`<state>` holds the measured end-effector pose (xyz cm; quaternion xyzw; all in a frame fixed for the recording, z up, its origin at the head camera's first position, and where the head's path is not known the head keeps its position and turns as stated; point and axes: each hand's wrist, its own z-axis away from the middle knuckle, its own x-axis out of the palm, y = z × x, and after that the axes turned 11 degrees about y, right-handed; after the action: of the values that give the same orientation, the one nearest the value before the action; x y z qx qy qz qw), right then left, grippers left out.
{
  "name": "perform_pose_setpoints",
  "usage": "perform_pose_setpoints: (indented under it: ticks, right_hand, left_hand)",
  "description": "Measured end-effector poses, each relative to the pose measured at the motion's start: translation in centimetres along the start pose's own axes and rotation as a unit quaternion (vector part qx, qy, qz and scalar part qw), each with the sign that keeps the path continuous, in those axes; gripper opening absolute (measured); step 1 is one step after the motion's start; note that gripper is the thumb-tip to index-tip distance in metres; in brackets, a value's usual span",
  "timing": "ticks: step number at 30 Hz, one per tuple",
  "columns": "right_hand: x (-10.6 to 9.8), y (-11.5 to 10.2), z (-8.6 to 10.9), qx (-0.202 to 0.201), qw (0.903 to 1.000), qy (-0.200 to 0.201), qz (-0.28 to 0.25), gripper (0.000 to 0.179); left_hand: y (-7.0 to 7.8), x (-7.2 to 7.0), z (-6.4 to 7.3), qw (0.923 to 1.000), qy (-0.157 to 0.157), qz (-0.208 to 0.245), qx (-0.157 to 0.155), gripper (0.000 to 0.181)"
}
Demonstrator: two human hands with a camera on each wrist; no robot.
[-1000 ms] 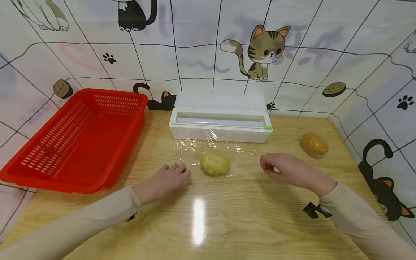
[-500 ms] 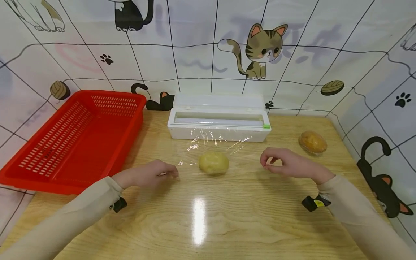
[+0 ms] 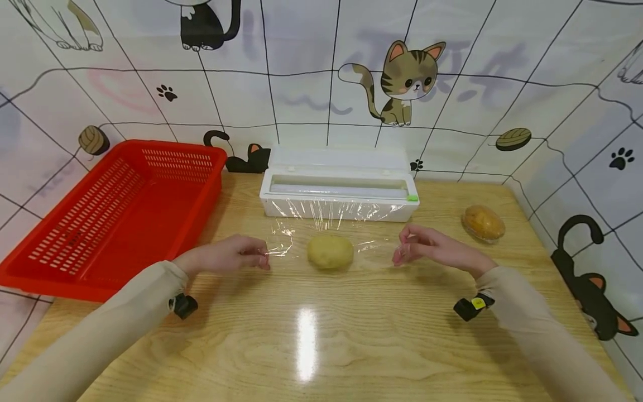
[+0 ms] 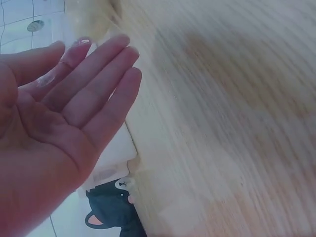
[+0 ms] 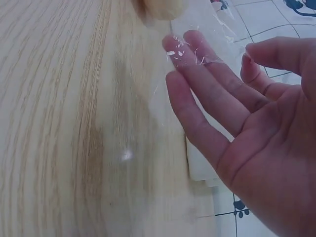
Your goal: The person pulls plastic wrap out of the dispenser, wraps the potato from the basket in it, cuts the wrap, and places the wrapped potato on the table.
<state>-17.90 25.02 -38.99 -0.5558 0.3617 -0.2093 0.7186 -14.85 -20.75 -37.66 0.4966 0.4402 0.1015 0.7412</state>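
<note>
A potato [image 3: 330, 252] lies mid-table on a sheet of clear cling film [image 3: 287, 237] that runs out of a white dispenser box [image 3: 336, 210] with its lid up. To the potato's left, my left hand [image 3: 226, 254] pinches the film's near left corner. My right hand [image 3: 427, 245] pinches the opposite corner, with film stretched over its fingertips [image 5: 178, 47]. Both palms face inward, the other fingers fairly straight in the wrist views. The potato [image 4: 91, 19] shows at the top of the left wrist view.
A red plastic basket [image 3: 173, 254] stands on the left, close beside the left forearm. At the back right sits a film-wrapped, potato-like yellow-brown item [image 3: 483, 223]. A cat-patterned sheet [image 3: 301, 95] rises behind the wooden table [image 3: 351, 340].
My left hand has moved left and up, taking hold of the film's corner. The right fingers have shifted slightly inward. The film is now drawn tauter and lifted around the potato, which stays in place.
</note>
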Motion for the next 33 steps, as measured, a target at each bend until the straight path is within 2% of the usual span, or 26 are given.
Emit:
perform_pose_setpoints:
  ticks: [5, 11, 18, 23, 27, 33]
  right_hand:
    - [-0.1, 0.5, -0.2, 0.021, 0.9996, 0.016, -0.005, 0.022]
    - [0.2, 0.7, -0.4, 0.067, 0.9959, 0.055, -0.024, 0.023]
    - [1.3, 1.0, -1.1, 0.127, 0.9842, 0.120, -0.028, 0.018]
    - [2.0, 1.1, -1.5, 0.149, 0.9775, 0.148, 0.016, 0.015]
    - [2.5, 1.1, -1.5, 0.158, 0.9700, 0.177, 0.050, 0.013]
    - [3.2, 1.0, -1.9, 0.187, 0.9529, 0.225, 0.079, 0.033]
  left_hand:
    - [0.0, -0.1, -0.5, 0.9953, 0.018, 0.077, -0.055, 0.012]
    - [-0.5, 0.6, -1.6, 0.9826, 0.101, 0.087, -0.130, 0.008]
    - [-1.7, 2.0, -2.4, 0.9655, 0.161, 0.076, -0.190, 0.010]
    - [-2.1, 2.6, -2.7, 0.9614, 0.186, 0.043, -0.198, 0.014]
    - [-2.0, 2.9, -3.1, 0.9627, 0.203, 0.015, -0.178, 0.017]
    - [-1.6, 3.3, -3.8, 0.9599, 0.217, -0.073, -0.162, 0.019]
